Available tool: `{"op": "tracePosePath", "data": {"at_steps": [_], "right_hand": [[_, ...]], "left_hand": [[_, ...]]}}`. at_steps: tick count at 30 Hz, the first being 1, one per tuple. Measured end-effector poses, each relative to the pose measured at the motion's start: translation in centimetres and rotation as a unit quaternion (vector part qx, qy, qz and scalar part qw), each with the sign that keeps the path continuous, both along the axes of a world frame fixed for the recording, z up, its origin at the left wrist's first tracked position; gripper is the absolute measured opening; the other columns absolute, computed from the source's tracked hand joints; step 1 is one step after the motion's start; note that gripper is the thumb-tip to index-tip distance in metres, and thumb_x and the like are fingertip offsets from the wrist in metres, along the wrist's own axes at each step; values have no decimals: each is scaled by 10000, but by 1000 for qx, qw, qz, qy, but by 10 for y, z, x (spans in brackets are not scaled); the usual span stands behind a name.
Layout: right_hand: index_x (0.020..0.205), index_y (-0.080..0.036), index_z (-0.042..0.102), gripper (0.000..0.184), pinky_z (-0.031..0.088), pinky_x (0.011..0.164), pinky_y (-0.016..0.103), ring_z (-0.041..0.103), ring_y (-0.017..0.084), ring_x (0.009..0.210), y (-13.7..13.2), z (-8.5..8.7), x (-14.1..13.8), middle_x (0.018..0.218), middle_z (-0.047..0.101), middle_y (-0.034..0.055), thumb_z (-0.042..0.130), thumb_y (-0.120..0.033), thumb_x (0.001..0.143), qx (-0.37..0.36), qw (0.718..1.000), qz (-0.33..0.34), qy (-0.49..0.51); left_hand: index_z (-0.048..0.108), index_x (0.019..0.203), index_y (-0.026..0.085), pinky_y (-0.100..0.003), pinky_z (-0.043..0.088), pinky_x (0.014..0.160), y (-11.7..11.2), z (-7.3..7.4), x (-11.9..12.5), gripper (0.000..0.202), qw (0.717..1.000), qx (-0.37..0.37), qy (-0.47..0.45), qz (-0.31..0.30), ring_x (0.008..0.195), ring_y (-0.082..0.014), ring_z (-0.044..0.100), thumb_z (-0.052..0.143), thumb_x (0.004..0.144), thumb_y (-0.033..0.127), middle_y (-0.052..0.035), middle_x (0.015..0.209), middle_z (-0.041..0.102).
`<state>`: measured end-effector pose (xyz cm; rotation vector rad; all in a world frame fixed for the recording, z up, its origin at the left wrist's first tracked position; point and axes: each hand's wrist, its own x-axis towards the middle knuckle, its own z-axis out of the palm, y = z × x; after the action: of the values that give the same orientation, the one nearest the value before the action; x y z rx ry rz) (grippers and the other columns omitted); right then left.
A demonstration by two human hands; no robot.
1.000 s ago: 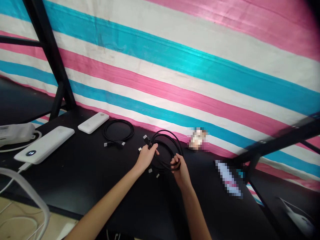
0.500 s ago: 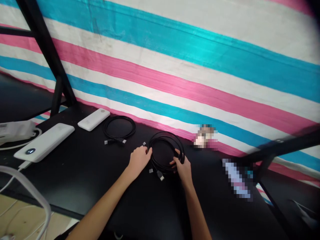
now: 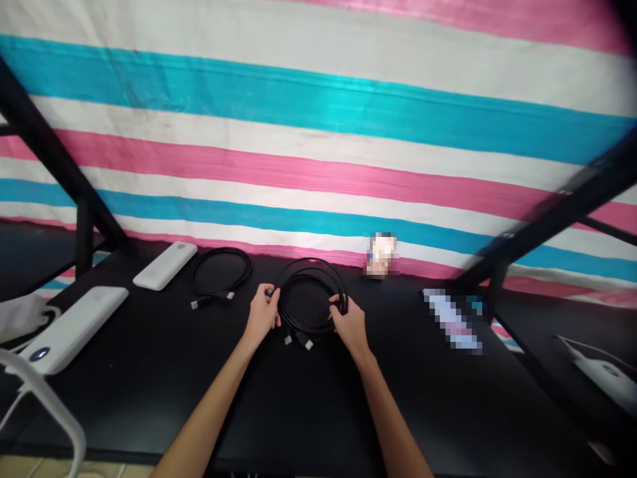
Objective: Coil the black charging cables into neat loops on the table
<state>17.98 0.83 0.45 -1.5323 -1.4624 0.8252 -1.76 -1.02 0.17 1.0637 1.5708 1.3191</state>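
A coil of black cables point(image 3: 311, 277) with several silver plug ends lies on the black table point(image 3: 308, 398) near the striped wall. My left hand point(image 3: 261, 317) grips the coil's left side with closed fingers. My right hand point(image 3: 350, 324) holds the coil's right side, fingers curled round the strands. A second, smaller black cable coil point(image 3: 220, 272) lies to the left, apart from my hands.
Two white power banks point(image 3: 164, 265) point(image 3: 74, 326) lie at the left, the nearer one lit. White cords point(image 3: 44, 398) hang at the left edge. Black frame struts point(image 3: 542, 226) cross at both sides. Blurred small items point(image 3: 452, 320) sit to the right.
The coil was held slightly raised and now rests flat on the table, both hands still on its sides. The camera view has swung so the wall looks level.
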Motion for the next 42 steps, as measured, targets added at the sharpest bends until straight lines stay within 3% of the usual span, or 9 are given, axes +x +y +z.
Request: {"op": "tracePosePath", "data": {"at_steps": [4, 7, 14, 20, 24, 30, 36, 42], "right_hand": [[973, -185, 491, 240, 335, 251, 170, 486, 116, 276, -1, 2, -7, 479, 591, -52, 431, -297, 769, -43, 988, 56, 138], [1033, -185, 457, 289, 347, 237, 161, 482, 114, 251, -3, 4, -12, 450, 573, -69, 410, -374, 819, -12, 979, 79, 188], [1025, -205, 448, 318, 345, 225, 161, 482, 115, 246, -10, 4, -22, 438, 530, -95, 411, -461, 840, 39, 964, 67, 253], [1060, -200, 436, 330, 366, 232, 184, 463, 115, 243, -12, 8, -27, 442, 509, -107, 438, -442, 835, 40, 945, 37, 324], [1080, -186, 434, 344, 362, 232, 188, 452, 112, 239, -15, 11, -29, 446, 506, -103, 450, -429, 836, 50, 935, 26, 351], [1079, -207, 425, 344, 350, 236, 191, 416, 95, 232, -15, 13, -29, 450, 488, -116, 466, -436, 826, 50, 916, -13, 398], [1081, -201, 441, 340, 315, 221, 172, 375, 75, 233, -8, 11, -27, 446, 463, -127, 498, -378, 796, 21, 892, 4, 451], [1053, -193, 438, 326, 293, 214, 148, 375, 65, 243, -11, 8, -31, 442, 458, -130, 504, -350, 775, -27, 886, 8, 463]], "left_hand": [[402, 1025, 194, -164, 271, 280, 2, -3, 2, 321, 1000, 8, -1, 8, 264, -118, 465, 502, 804, 404, 125, 384, 415], [417, 1059, 174, -171, 263, 275, 2, -2, 1, 416, 1000, 7, 8, 12, 251, -124, 456, 524, 787, 470, 123, 366, 403], [451, 1108, 150, -189, 234, 277, 1, 7, 3, 659, 999, 8, 27, 36, 224, -98, 386, 639, 650, 586, 116, 398, 419], [288, 1310, 146, -172, 242, 285, -7, 21, 12, 815, 999, 23, -14, 34, 259, -81, 379, 564, 706, 617, 131, 450, 400], [279, 1338, 188, -163, 246, 287, -12, 28, 15, 791, 995, 70, -61, 42, 264, -63, 359, 521, 731, 632, 131, 481, 405], [296, 1345, 178, -156, 243, 304, -20, 34, 20, 734, 993, 109, -31, 43, 267, -68, 325, 539, 767, 561, 146, 382, 356], [292, 1341, 208, -146, 242, 290, -24, 37, 30, 663, 987, 135, -83, -34, 253, -61, 307, 531, 802, 512, 155, 373, 328], [395, 1283, 195, -145, 228, 257, -28, 40, 37, 627, 985, 90, -128, -75, 219, -73, 341, 496, 794, 574, 159, 346, 265]]}}
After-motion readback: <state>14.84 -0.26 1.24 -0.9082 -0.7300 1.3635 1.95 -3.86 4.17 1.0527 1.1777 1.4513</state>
